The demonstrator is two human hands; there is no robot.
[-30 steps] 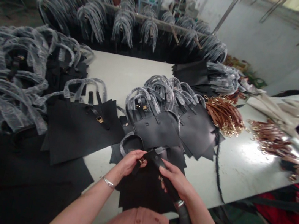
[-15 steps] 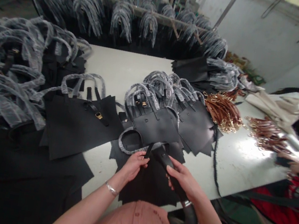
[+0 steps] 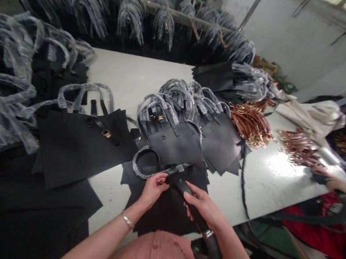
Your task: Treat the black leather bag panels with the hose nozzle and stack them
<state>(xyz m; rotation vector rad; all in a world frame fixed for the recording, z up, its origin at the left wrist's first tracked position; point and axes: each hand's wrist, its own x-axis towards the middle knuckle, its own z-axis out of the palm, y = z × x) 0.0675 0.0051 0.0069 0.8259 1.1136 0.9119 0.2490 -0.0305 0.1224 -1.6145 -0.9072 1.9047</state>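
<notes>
In right hand (image 3: pixel 204 204), apparently black tool (image 3: pixel 200 220)

The head view looks forward and down, with both hands (image 3: pixel 150 190) near. It reaches across the tabletop (image 3: pixel 269 189) to the wall (image 3: pixel 288 45).

Right at the bench (image 3: pixel 133 68), the person's right hand (image 3: pixel 202 204) grips a black tool (image 3: pixel 213 255) over a dark panel (image 3: pixel 165 219). The left hand (image 3: pixel 153 188) has its fingertips at that panel's upper edge; what they pinch, I can't make out. Wrapped handles (image 3: pixel 163 27) hang towards 12 o'clock, brown straps (image 3: pixel 251 125) lie at 1, and a co-worker's hand (image 3: pixel 339 183) is at 2.
</notes>
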